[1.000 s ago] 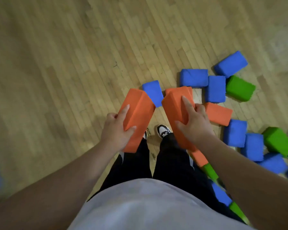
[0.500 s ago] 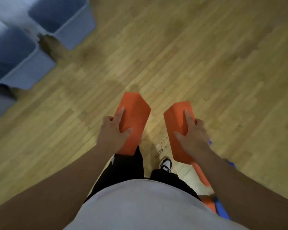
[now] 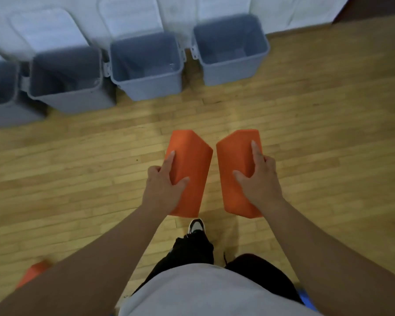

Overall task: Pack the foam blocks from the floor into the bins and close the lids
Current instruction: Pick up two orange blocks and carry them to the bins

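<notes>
Closest in, a pale grey shirt (image 3: 192, 293) and black trousers (image 3: 192, 249) fill the bottom of the view, with one black-and-white shoe (image 3: 196, 225) stepping forward on the wooden floor (image 3: 78, 179). At the lower left, an orange foam block (image 3: 32, 273) lies on the floor, partly hidden behind the left forearm. At the lower right edge a sliver of blue (image 3: 306, 297) shows beside the right arm (too little of it to say what it is).

Further out, both arms reach forward, each carrying a block clear of the floor. The left hand (image 3: 163, 188) grips the left orange block (image 3: 192, 169) from its outer side, thumb pressed on the upper face and fingers (image 3: 169, 160) wrapped along the edge. The right hand (image 3: 260, 183) holds the right orange block (image 3: 233, 165) the same way, its forefinger laid straight along the top. The two blocks tilt toward each other, near but apart.

Beyond a stretch of floor, four grey bins stand in a row: the far-left bin (image 3: 5, 115), the second bin (image 3: 78, 101), the third bin (image 3: 153, 87) and the fourth bin (image 3: 230, 74), all open. Raised lids (image 3: 128, 17) lean back against the white wall (image 3: 294, 10) behind them.
</notes>
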Available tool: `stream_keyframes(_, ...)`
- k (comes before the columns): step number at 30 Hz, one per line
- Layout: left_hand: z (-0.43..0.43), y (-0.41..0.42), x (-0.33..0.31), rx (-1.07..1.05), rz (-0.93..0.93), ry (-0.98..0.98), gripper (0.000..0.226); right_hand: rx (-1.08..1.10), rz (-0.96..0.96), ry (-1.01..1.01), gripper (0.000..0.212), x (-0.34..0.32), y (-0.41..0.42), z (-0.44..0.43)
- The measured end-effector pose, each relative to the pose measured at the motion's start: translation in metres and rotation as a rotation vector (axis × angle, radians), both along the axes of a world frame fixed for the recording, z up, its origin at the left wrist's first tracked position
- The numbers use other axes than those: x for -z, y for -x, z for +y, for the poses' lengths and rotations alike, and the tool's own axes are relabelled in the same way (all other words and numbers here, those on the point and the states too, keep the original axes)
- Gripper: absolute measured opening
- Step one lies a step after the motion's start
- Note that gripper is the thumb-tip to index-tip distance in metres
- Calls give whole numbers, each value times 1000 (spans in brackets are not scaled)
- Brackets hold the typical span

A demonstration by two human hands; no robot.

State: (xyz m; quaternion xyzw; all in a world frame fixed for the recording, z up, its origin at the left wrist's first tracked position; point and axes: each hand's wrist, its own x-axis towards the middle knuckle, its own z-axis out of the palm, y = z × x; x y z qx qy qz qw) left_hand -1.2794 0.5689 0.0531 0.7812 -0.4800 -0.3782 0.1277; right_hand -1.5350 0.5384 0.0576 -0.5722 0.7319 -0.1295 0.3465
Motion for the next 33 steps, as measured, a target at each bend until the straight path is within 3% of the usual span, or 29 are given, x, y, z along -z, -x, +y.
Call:
stream_keyframes(19,-340,-66,-30,-367,-33,48,82,-264,-77,71,94,-26,-85,-420)
stream_keyframes(26,-445,-149,-17,-456,-1,91,82,-301,-127,104,93,-13,-168,-536)
stream_keyframes(33,-583,-280,42,-409,20,34,82,-226,-112,46,91,41,-287,-660)
